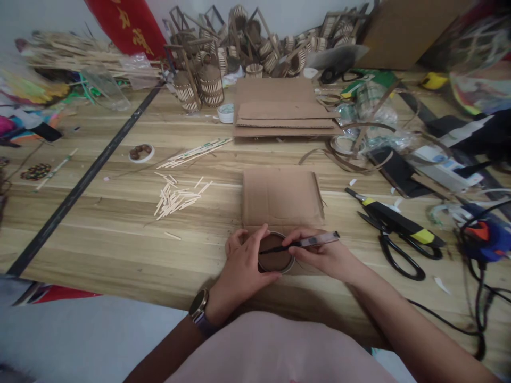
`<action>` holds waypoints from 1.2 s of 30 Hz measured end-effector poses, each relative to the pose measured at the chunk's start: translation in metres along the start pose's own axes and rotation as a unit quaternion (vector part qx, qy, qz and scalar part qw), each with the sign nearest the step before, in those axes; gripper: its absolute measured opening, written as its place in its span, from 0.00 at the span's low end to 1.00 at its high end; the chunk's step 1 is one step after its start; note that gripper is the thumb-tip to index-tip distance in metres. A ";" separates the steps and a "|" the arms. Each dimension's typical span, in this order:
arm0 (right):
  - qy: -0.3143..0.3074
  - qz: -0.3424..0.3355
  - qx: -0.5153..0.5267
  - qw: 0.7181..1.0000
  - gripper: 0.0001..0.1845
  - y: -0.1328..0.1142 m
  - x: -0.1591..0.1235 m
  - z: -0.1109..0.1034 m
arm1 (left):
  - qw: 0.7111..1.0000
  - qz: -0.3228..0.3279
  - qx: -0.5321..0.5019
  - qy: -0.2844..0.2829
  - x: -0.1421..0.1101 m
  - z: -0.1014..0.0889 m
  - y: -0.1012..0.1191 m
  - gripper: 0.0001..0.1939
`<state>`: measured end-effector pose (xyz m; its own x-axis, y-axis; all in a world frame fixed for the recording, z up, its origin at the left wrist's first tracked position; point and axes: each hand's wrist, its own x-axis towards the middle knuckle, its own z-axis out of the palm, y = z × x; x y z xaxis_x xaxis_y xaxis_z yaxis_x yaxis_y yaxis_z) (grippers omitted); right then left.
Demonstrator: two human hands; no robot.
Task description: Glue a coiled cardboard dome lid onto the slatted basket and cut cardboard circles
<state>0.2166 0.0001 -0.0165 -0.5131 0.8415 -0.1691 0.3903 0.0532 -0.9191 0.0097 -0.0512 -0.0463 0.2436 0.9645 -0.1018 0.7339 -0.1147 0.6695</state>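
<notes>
My left hand [249,255], with a watch on its wrist, curls around the left side of a round ring [277,233] and presses it down near the table's front edge. Brown cardboard shows inside the ring and at its lower right. Between the fingers of my right hand [319,255] is a pen [321,239] with a clear barrel. Its dark tip reaches inside the ring to the inner left edge, close to my left fingers. Just beyond both hands lies a cardboard sheet [281,197]. Whether it joins the cardboard under the ring, I cannot tell.
Short sticks [175,199] lie scattered to the left. Scissors [389,242] and a utility knife [399,218] lie to the right, near a blue glue gun [487,234]. Stacked cardboard [279,106] and several small woven buckets [210,85] stand at the back.
</notes>
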 end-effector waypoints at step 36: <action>0.031 -0.210 -0.214 0.953 0.08 -0.006 -0.017 -0.004 | 0.999 -0.024 -0.026 -0.011 0.001 0.002 0.001 0.52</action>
<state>0.2262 -0.0125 -0.0063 -0.6520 0.7270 0.2153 0.4439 0.5962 -0.6689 0.0118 -0.0505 -0.0476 0.2241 0.9628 -0.1510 0.7110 -0.0555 0.7010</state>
